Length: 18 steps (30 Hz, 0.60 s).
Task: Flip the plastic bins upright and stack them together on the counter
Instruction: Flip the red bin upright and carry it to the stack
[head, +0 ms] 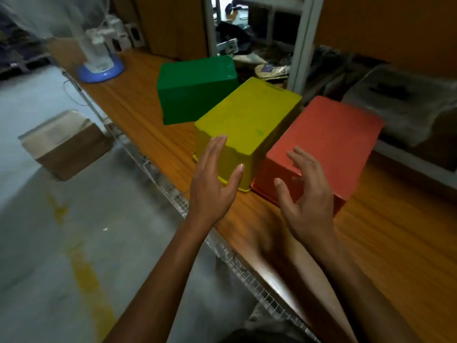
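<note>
Hands, left (212,184) and right (305,191), hover with fingers spread and empty before the overturned yellow bin (247,125) and red bin (326,142), apparently positioned to grasp one for flipping.

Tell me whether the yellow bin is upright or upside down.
Upside down: the yellow bin shows its flat closed base on top, and its lipped rim rests on the counter.
</note>
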### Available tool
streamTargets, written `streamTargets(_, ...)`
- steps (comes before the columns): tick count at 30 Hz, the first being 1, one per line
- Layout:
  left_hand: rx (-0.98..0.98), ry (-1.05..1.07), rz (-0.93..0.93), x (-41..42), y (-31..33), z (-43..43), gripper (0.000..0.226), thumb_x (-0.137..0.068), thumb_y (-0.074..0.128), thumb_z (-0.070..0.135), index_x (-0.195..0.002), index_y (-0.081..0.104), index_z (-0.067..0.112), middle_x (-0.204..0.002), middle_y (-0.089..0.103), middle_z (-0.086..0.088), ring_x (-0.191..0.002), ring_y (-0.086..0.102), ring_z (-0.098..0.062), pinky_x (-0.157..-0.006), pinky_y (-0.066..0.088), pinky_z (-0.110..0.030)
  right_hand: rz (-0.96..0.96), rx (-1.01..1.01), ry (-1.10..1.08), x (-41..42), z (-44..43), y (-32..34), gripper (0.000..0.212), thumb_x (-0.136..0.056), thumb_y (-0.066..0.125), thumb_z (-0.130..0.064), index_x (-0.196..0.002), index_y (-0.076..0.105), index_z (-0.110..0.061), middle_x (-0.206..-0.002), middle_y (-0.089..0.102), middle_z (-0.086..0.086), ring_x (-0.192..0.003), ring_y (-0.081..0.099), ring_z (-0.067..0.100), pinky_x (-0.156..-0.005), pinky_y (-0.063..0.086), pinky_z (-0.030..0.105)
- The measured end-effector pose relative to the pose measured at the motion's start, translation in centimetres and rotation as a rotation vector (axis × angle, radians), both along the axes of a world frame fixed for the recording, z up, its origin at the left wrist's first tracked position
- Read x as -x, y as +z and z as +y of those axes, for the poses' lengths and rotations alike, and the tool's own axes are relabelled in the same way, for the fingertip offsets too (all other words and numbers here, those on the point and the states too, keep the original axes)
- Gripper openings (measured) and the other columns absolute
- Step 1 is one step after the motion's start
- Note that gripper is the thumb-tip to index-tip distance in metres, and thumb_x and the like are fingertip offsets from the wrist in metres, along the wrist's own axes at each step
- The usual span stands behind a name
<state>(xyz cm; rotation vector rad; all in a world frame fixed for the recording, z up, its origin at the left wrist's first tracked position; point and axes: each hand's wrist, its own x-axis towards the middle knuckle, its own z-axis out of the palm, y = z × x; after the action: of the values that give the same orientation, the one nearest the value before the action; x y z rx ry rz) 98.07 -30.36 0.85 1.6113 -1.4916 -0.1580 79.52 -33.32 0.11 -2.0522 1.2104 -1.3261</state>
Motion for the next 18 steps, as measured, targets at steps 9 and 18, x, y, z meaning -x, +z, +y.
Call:
streamTargets(9, 0.014, -0.258, -0.115, 4.4, 1.8, -13.0, 0.065, -0.093, 0.053, 0.044, -0.148, 0.041, 0.011, -0.154, 0.043, -0.01, -0.145, 0.035, -0.024, -0.116, 0.034, -0.041, 0.159, -0.043, -0.354, 5.2, -7.9, 1.5, 0.061, -0.086, 0.056, -0.033, -0.142, 0.045, -0.011, -0.148, 0.043, 0.016, -0.134, 0.044, 0.03, -0.108, 0.042, 0.047)
streamTargets(18, -0.279, -0.521, -0.235, 7.3, -1.2, -21.6, 0.07, -0.091, 0.054, 0.048, -0.15, 0.037, 0.013, -0.163, 0.019, -0.014, -0.15, 0.022, -0.026, -0.118, 0.02, -0.03, 0.321, -0.686, -0.596, 7.7, -11.3, -1.1, 0.107, -0.072, 0.059, -0.077, -0.153, 0.016, -0.023, -0.161, 0.021, 0.017, -0.143, 0.032, 0.036, -0.112, 0.035, 0.047)
